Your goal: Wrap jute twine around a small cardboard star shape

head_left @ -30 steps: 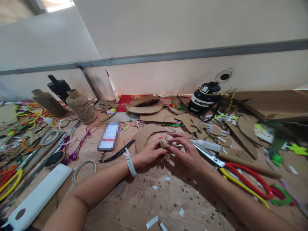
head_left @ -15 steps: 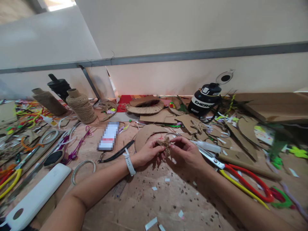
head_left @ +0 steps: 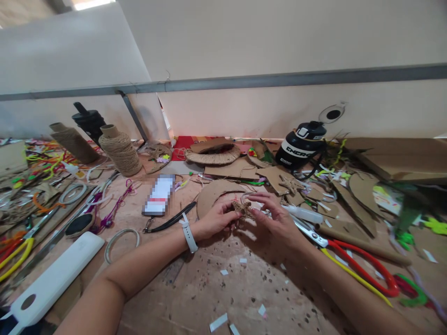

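Observation:
My left hand (head_left: pixel 215 221) pinches a small star-like piece wrapped in brown twine (head_left: pixel 246 210) between thumb and fingers. On the other side of it, my right hand (head_left: pixel 278 219) has its fingers stretched apart, the thumb side close against the twine piece; whether it touches is hard to tell. Just behind both hands lies a cardboard ring (head_left: pixel 212 191), partly covered by them. To the right, large scissors with red and yellow handles (head_left: pixel 363 263) rest near my right forearm, beside a white glue bottle (head_left: pixel 304 214).
Two twine spools (head_left: pixel 120 151) and a dark bottle (head_left: pixel 89 122) stand at the back left. A phone (head_left: pixel 159 195) lies left of the hands, with a white long device (head_left: pixel 56 279) nearer. A black flask (head_left: pixel 301 146) stands among cardboard scraps at the back right.
My right hand's fingers have spread and loosened from the twine piece. The piece has turned in my left hand and sits slightly farther right, its arms more visible.

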The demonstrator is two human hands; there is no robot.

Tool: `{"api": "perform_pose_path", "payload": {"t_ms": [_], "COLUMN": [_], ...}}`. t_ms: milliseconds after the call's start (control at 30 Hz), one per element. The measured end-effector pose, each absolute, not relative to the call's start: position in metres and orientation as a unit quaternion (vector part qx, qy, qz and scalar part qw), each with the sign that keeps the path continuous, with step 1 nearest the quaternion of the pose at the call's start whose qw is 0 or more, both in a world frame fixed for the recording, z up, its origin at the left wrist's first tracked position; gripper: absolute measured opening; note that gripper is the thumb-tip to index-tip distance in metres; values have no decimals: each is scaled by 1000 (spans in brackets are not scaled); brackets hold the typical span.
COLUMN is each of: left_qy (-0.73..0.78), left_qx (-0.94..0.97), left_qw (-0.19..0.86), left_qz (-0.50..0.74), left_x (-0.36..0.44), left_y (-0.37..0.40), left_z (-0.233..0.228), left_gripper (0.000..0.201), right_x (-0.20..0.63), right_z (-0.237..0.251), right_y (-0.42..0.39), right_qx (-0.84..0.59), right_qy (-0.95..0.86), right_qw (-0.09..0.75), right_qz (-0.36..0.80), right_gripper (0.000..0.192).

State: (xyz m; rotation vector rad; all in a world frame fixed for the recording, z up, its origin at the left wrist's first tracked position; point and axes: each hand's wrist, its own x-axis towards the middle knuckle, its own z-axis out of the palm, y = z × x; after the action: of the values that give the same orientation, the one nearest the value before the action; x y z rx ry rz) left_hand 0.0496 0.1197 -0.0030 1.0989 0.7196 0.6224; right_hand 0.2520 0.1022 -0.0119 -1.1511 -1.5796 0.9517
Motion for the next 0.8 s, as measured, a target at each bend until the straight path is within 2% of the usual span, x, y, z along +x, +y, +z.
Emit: {"api": "perform_pose_path", "payload": {"t_ms": [200,467,800], "left_qy": [328,322,316], "left_qx": [521,541,523], "left_qw": [741,737,760], "left_qz": [266,245,221], "left_x": [50,48,46], "left_y": [117,119,115], "left_z": [4,8,12], "left_gripper": [41,34,20], "right_x": [254,257,253], "right_z": [-8,-7,-13], "right_y": [106,106,103], "right_qx": [-451,-453,-420], "right_qy": [-713,-727,-773], "right_qw": [422,412,445], "right_qz": [333,312,168], "right_gripper": [28,27,26]}}
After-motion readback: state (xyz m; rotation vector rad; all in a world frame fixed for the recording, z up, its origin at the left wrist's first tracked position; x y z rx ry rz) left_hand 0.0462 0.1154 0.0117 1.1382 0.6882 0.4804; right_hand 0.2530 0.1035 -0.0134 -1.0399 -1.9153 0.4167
